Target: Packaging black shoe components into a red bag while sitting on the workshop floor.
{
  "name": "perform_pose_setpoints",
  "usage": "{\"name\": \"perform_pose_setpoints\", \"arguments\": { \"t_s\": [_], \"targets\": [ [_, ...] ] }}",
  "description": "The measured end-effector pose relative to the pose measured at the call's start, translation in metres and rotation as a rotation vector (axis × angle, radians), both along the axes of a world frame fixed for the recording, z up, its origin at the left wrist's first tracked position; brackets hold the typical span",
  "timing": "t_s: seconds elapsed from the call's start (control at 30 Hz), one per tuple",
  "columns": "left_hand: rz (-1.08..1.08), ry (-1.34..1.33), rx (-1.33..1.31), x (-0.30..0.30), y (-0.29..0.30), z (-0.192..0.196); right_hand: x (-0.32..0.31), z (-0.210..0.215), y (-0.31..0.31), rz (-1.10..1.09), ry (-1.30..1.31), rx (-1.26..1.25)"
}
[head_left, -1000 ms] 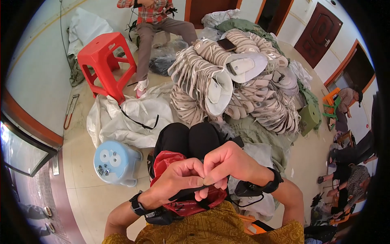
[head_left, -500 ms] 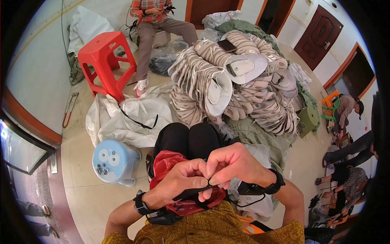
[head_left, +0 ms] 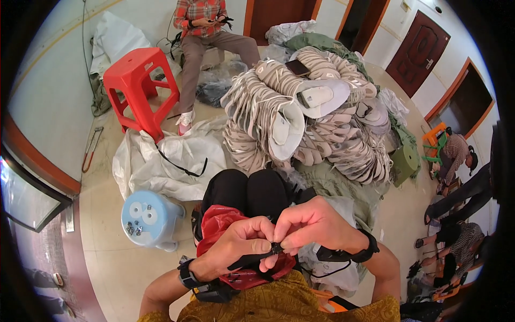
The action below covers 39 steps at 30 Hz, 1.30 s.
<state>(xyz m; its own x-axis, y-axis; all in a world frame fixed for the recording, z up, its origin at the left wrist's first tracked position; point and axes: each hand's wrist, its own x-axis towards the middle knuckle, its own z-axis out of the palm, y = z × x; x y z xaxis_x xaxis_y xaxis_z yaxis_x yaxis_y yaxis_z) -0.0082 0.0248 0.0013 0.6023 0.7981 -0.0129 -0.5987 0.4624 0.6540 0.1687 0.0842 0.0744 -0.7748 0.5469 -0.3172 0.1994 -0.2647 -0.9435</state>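
Over my lap, both hands meet fingertip to fingertip at a small black piece [head_left: 276,248], too small to make out exactly. My left hand [head_left: 244,241] pinches it between thumb and forefinger; a black strap [head_left: 244,258] runs from it beneath that palm. From the other side, the thumb and forefinger of my right hand [head_left: 306,225] grip the same piece. Red plastic [head_left: 217,217] lies across my lap below the hands. To the left, a light blue stool [head_left: 155,214] bears several small dark shiny pieces [head_left: 132,229].
Ahead lies a large heap of beige shoe uppers [head_left: 268,102] with a phone [head_left: 296,67] on top. A red stool [head_left: 142,88] stands on white sacking [head_left: 177,161], where a loose black strap [head_left: 182,169] lies. One person [head_left: 201,27] sits at the back; others sit at right.
My fingers have shifted slightly around the small black piece, and more of it shows between the fingertips. The whole view has tilted a little; the surrounding things stay put.
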Motion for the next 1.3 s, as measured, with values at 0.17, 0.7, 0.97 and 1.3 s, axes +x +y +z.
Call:
{"name": "perform_pose_setpoints", "arguments": {
  "t_s": [0.17,0.7,0.97,1.3],
  "targets": [
    [-0.025,-0.053,0.030,0.000,-0.001,-0.002,0.000,0.003,-0.002,-0.007,-0.017,-0.022],
    [-0.012,-0.074,0.083,0.004,-0.003,-0.007,0.000,0.005,-0.007,0.010,-0.082,0.202],
    [0.002,-0.119,0.108,0.007,-0.003,-0.008,0.003,0.007,-0.009,0.024,-0.134,0.266],
    [0.006,-0.093,0.140,0.007,-0.006,-0.008,0.003,0.010,-0.012,0.056,-0.202,0.450]
  ]
}}
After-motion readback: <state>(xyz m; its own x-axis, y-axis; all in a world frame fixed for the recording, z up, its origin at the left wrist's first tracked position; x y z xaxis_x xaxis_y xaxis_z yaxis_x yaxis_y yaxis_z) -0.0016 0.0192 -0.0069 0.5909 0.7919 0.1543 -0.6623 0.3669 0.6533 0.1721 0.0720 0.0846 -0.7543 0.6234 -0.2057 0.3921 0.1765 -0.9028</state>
